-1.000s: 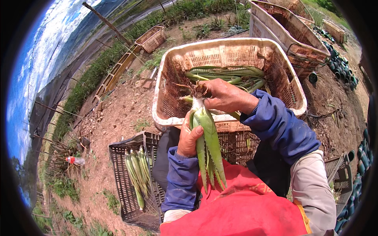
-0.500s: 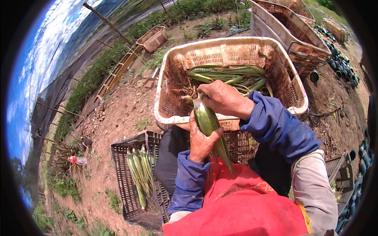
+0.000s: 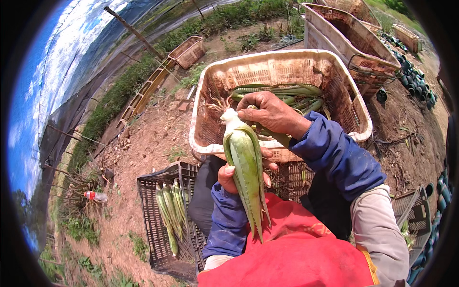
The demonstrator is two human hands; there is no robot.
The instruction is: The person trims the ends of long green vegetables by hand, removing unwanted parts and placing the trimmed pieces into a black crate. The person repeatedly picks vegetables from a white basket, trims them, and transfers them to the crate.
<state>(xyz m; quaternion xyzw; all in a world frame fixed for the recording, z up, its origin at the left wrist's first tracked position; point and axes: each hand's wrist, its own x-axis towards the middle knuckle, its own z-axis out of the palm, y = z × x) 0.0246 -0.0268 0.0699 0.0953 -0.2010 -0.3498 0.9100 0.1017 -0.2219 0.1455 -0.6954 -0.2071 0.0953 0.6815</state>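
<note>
An aloe plant [image 3: 243,160] hangs over my lap, pale root end up and leaf tips pointing down toward me. From behind, my left hand [image 3: 228,179] wraps round its leaves, thumb on one side and fingertips showing on the other. Beside the white base, my right hand [image 3: 275,114] is closed on a green aloe leaf [image 3: 281,138], which runs out below the palm. Just beyond the hands stands a dirty white crate [image 3: 267,58], with more aloe plants [image 3: 306,89] lying in it. Thin brown roots [image 3: 217,103] stick out from the held plant's top.
At my left, a black crate [image 3: 158,222] holds several trimmed aloe plants [image 3: 171,210]. Stacked crates [image 3: 354,43] stand at the far right, near dark rounded objects [image 3: 416,79]. A plastic bottle [image 3: 98,196] lies on the soil at left. Another crate [image 3: 187,51] sits farther back.
The aloe plant has turned, showing a broad leaf face and a barer white base. My left hand has shifted behind it. My right hand has moved slightly right, with a leaf in it.
</note>
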